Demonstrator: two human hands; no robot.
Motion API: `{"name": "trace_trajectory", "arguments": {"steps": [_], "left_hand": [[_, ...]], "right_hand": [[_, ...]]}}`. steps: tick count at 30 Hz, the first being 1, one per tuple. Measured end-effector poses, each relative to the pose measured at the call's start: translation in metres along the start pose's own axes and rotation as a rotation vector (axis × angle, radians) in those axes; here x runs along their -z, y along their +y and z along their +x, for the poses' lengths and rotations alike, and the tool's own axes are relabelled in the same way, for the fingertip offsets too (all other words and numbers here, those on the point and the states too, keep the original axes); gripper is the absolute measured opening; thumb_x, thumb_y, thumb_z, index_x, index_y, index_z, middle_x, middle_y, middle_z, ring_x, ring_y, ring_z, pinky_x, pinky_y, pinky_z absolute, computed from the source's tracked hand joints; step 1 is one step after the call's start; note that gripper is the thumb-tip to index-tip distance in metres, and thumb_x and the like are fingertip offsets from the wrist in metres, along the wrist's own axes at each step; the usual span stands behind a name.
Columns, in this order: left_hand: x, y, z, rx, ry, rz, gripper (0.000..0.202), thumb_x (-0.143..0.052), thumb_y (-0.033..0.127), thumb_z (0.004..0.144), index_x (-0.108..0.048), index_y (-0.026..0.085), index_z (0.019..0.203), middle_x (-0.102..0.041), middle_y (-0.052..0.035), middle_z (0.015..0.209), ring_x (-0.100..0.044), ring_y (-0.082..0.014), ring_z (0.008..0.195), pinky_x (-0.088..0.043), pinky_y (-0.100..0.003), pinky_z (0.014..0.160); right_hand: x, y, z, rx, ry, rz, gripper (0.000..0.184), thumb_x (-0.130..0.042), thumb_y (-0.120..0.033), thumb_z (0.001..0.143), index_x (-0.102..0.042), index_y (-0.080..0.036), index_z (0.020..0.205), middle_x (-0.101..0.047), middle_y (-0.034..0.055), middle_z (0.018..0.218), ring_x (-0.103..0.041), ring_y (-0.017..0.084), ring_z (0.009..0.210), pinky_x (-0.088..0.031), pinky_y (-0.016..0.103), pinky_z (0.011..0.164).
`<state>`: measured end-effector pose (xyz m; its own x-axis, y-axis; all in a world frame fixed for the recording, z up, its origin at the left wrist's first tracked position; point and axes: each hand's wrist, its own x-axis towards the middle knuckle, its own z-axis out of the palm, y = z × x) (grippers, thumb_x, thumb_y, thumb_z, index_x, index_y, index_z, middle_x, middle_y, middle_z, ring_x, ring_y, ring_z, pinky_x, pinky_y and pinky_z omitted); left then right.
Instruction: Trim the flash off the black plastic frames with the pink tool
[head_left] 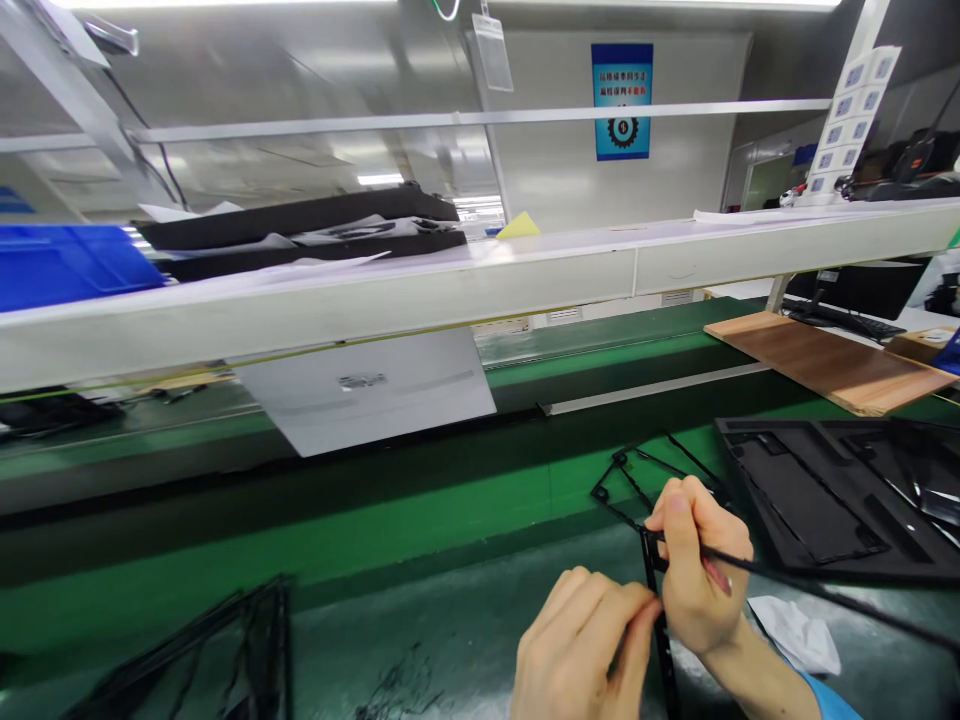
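Both my hands are low in the view, closed on a thin black plastic frame [660, 640]. My right hand [697, 570] grips the frame at its corner, where a long thin strip runs off to the right. My left hand [581, 650] pinches the frame's upright bar just below that corner. A second thin black frame [637, 475] lies flat on the green bench behind my hands.
A black moulded tray [832, 500] lies at the right. A white cloth [799, 632] lies by my right wrist. More black frames [202, 650] lie at the lower left. A grey panel [367, 390] rests on the conveyor, under a white shelf [480, 280]. A wooden board [832, 365] spans the far right.
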<state>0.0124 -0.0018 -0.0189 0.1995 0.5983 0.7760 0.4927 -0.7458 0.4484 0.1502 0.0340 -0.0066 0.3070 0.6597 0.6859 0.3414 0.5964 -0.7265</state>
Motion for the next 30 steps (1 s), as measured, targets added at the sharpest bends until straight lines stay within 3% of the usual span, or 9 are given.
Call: {"name": "trace_trajectory", "arguments": {"steps": [6,11,14,16,19,23,27,30], "left_hand": [[0.02,0.006,0.012,0.099,0.0,-0.086,0.016,-0.068,0.024,0.109,-0.079,0.026,0.097,-0.065,-0.0044,0.091,-0.067,-0.0183,0.081,-0.055,-0.03,0.072],[0.005,0.01,0.012,0.114,0.108,-0.144,0.024,-0.069,0.032,0.11,-0.082,0.026,0.091,-0.072,-0.0105,0.109,-0.072,-0.0237,0.096,-0.062,-0.036,0.083],[-0.009,0.017,0.012,0.078,0.228,-0.362,0.023,-0.063,0.036,0.113,-0.077,0.025,0.098,-0.078,-0.0079,0.097,-0.076,-0.0247,0.096,-0.063,-0.037,0.085],[-0.012,0.021,0.012,0.116,0.264,-0.527,0.019,-0.063,0.037,0.113,-0.073,0.025,0.102,-0.076,-0.0038,0.085,-0.075,-0.0206,0.082,-0.061,-0.032,0.076],[-0.007,0.02,0.012,0.259,0.206,-0.633,0.025,-0.064,0.042,0.113,-0.071,0.025,0.096,-0.071,0.0001,0.077,-0.061,-0.0133,0.06,-0.049,-0.024,0.057],[0.005,0.003,0.014,0.384,0.049,-0.42,0.027,-0.071,0.037,0.109,-0.075,0.024,0.086,-0.069,0.0006,0.076,-0.058,-0.0123,0.059,-0.044,-0.023,0.054],[0.007,-0.012,0.011,0.237,-0.06,-0.212,0.016,-0.07,0.018,0.106,-0.082,0.026,0.098,-0.076,-0.0001,0.088,-0.071,-0.0141,0.075,-0.055,-0.022,0.07],[0.001,-0.016,0.005,0.172,-0.096,-0.147,0.018,-0.066,0.015,0.109,-0.08,0.026,0.105,-0.076,-0.0002,0.093,-0.074,-0.014,0.081,-0.057,-0.021,0.076]], "right_hand": [[-0.002,-0.002,0.012,-0.243,-0.011,0.273,0.057,-0.055,-0.058,0.115,-0.061,-0.022,0.071,-0.051,-0.0035,0.058,-0.045,0.012,0.048,-0.034,0.026,0.045],[-0.004,-0.008,0.014,-0.29,-0.004,0.278,0.063,-0.057,-0.066,0.111,-0.067,-0.021,0.068,-0.049,-0.003,0.055,-0.045,0.012,0.048,-0.035,0.026,0.046],[-0.005,-0.008,0.013,-0.314,-0.014,0.285,0.065,-0.054,-0.069,0.111,-0.072,-0.021,0.07,-0.049,-0.0025,0.053,-0.043,0.013,0.047,-0.033,0.027,0.045],[-0.004,-0.007,0.015,-0.332,-0.009,0.281,0.066,-0.054,-0.071,0.11,-0.076,-0.021,0.073,-0.048,-0.0025,0.052,-0.043,0.013,0.047,-0.033,0.027,0.045],[-0.002,-0.007,0.02,-0.356,0.05,0.278,0.066,-0.06,-0.074,0.106,-0.078,-0.02,0.072,-0.05,-0.0016,0.052,-0.044,0.013,0.048,-0.033,0.027,0.046],[0.001,-0.008,0.023,-0.349,0.098,0.278,0.067,-0.062,-0.074,0.105,-0.078,-0.02,0.068,-0.056,0.0006,0.056,-0.046,0.013,0.05,-0.034,0.027,0.047],[0.0,-0.006,0.019,-0.293,0.058,0.22,0.069,-0.056,-0.073,0.109,-0.079,-0.02,0.072,-0.058,0.0013,0.06,-0.048,0.013,0.052,-0.037,0.028,0.049],[-0.002,-0.001,0.019,-0.343,0.073,0.26,0.066,-0.061,-0.075,0.105,-0.079,-0.02,0.074,-0.056,0.0005,0.061,-0.045,0.012,0.052,-0.034,0.026,0.048]]}}
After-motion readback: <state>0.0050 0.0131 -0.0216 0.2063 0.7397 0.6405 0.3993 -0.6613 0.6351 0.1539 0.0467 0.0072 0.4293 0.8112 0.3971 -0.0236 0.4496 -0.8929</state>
